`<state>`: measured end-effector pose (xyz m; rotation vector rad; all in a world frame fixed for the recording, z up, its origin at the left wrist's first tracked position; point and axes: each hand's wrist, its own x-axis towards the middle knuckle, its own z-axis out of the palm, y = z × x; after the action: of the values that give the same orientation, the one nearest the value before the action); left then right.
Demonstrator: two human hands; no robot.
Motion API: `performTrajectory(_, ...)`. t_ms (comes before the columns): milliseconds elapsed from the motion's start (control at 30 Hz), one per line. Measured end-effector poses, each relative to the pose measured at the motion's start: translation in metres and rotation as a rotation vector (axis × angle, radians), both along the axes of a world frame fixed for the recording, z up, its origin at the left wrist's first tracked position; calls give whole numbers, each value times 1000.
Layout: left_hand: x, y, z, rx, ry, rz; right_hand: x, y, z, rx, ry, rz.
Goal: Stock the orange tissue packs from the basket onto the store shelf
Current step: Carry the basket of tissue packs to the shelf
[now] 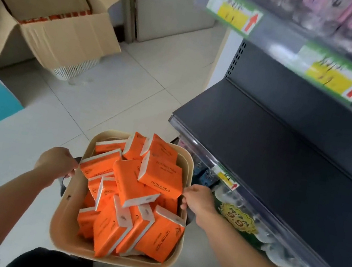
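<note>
Head view: we've got left hand (56, 163) and right hand (198, 198) each gripping a basket (63, 214) handle, keeping packs (136, 185) level beside the bare shelf (283, 151).

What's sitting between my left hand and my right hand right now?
In the head view, the beige basket heaped with orange tissue packs; the left hand and right hand each grip a side of it.

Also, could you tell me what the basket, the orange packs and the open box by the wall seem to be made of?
The basket looks like moulded plastic: smooth, matte beige walls with rounded corners. The orange tissue packs seem wrapped in thin printed plastic film, slightly glossy, though paper is possible. The box is plainly brown cardboard, matte, with creased flaps.
</note>
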<state>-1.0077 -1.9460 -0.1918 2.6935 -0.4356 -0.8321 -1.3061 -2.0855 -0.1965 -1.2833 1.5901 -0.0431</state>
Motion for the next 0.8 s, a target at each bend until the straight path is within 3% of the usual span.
performTrajectory(400,1,-6,-88,10,-24,-68,-6,4,-101,25,-31,-63)
performTrajectory(800,-21,2,-122,-73,0,-118,-29,15,-142,-62,-59,-100)
